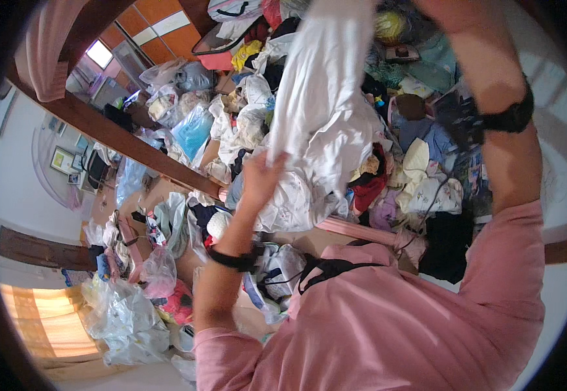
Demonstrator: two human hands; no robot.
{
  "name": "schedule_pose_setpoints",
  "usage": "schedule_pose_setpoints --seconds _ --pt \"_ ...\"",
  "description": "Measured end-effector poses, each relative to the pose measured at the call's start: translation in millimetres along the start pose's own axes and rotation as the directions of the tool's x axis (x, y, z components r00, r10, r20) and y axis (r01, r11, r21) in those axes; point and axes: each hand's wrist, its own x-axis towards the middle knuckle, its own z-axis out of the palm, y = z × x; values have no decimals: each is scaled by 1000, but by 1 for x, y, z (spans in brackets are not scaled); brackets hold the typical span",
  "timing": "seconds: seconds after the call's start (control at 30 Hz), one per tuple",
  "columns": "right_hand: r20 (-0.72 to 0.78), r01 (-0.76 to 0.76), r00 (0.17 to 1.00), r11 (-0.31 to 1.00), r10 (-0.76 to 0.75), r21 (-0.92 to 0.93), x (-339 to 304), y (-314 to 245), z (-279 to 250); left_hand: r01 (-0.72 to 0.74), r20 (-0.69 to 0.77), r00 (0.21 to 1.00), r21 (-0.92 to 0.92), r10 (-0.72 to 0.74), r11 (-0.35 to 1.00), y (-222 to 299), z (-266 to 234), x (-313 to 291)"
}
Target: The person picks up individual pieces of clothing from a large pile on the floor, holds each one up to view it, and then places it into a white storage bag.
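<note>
Two hands are in view: the left hand [262,174] grips one large white cloth garment [322,98], while the right hand is cut off at the top edge. Two black wristbands show, one on the left forearm [234,260] and one on the right forearm [508,118]. The heaped clothes and clear plastic bags are too many to count.

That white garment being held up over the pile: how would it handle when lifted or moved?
The white garment probably behaves floppy: it hangs in loose folds between the left hand and the raised right arm. Likely light, since fingertips alone pinch its lower edge. Its trailing hem may snag the clothes pile beneath.
</note>
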Motion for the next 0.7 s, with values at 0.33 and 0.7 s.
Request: schedule_pose_setpoints --seconds 0.33,0.7 --pt "-98 -146 848 408 521 901 -40 230 -110 85 247 969 -415 23 906 159 -150 28" --pt "373 -14 927 996 44 -83 -178 50 139 256 436 747 -886 502 388 195 -158 46"
